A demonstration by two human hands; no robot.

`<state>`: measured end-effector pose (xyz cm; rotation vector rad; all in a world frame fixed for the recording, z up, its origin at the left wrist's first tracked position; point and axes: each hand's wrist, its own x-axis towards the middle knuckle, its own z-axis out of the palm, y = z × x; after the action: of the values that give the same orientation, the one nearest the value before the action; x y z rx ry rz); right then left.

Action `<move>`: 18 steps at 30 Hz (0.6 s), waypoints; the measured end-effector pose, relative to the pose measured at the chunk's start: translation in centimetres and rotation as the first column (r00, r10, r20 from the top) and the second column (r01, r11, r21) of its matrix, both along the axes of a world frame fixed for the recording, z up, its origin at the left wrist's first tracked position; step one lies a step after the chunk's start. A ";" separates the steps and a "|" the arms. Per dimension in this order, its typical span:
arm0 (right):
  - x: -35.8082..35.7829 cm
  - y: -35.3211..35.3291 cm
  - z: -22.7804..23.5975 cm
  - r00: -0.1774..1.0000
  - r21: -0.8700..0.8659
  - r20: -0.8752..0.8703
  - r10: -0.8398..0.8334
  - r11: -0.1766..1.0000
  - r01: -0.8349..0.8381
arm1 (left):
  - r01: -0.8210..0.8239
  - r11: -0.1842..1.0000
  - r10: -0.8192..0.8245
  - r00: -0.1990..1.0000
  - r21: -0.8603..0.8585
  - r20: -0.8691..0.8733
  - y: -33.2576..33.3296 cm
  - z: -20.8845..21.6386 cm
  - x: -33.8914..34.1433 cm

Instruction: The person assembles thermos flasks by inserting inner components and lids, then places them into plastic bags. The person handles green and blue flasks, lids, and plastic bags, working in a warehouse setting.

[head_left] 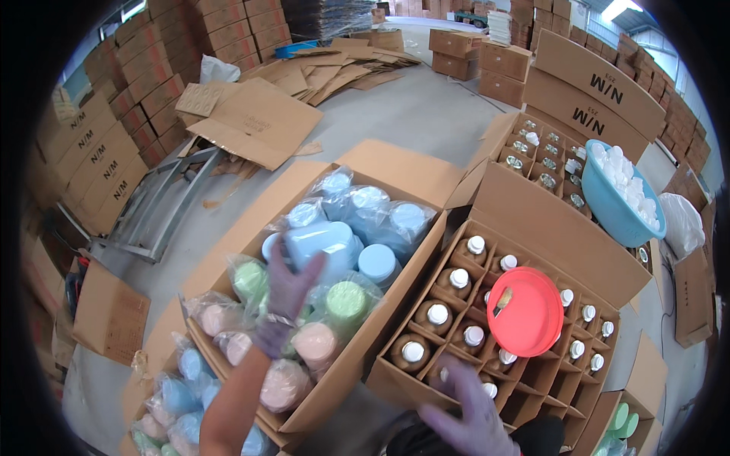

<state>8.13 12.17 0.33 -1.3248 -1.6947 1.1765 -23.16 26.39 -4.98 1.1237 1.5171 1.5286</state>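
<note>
My left hand [293, 292], in a thin purple glove, reaches over a carton [220, 346] of plastic-wrapped round pieces. Its fingers are spread, somewhat blurred, beside a light blue piece [315, 237]; I see nothing held. Near the hand lie a green piece [346, 300] and a pink piece [314, 342]. My right hand [471, 414], also gloved, hovers with fingers apart at the near edge of a divided carton [430, 391]. Brown bottles with white caps [458, 279] stand in that carton's compartments. Across several of them rests a red round tray [525, 311] with a brush [503, 301] in it.
A light blue basin [620, 194] of white plastic pieces sits at the right, by a carton of glass bottles [546, 181]. Another carton of wrapped pieces [179, 395] is at lower left. Flattened cardboard [258, 121], a metal frame [163, 209] and stacked boxes [99, 163] stand beyond.
</note>
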 end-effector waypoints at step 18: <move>15.1 9.5 -13.1 0.624 0.314 0.661 -0.417 0.909 0.275 | -0.465 0.761 -0.212 0.480 -0.451 -0.852 6.6 -15.2 -7.2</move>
<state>23.20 21.63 -12.81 -2.0464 -1.8535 0.2332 -30.39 32.94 -20.14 1.4250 2.6087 0.2390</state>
